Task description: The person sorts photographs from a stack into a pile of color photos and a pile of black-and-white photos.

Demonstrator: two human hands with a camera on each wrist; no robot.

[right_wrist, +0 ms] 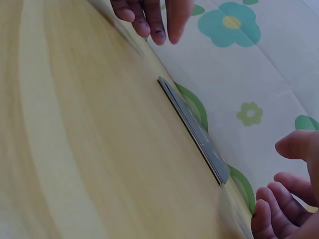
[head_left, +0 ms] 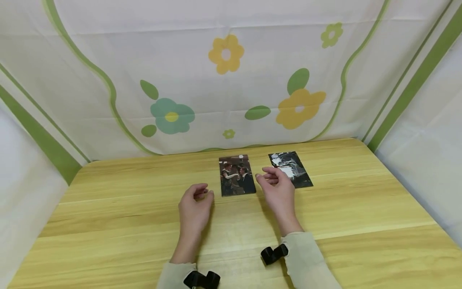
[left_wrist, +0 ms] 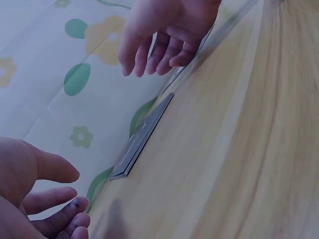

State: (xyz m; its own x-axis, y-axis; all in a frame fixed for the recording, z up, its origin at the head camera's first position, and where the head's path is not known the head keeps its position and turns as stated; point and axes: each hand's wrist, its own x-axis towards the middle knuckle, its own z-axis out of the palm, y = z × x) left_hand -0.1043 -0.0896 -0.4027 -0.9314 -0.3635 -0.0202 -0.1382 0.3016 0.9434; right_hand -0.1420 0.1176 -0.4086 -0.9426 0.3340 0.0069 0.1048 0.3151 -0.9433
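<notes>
Colour photograph (head_left: 236, 175): lay flat on the wooden table (head_left: 361, 224), long axis running near to far, just beyond and between the two hands.
Left hand (head_left: 193, 207): hovered near the print's near left corner, fingers loosely curled, holding nothing.
Right hand (head_left: 278, 191): hovered just right of the print's right edge, fingers relaxed and slightly apart, empty; it appeared the nearer of the two.
Black-and-white photograph (head_left: 290, 169): lay flat to the right, partly behind the right hand.
Backdrop: flowered cloth (head_left: 231, 72) at the far edge.
</notes>
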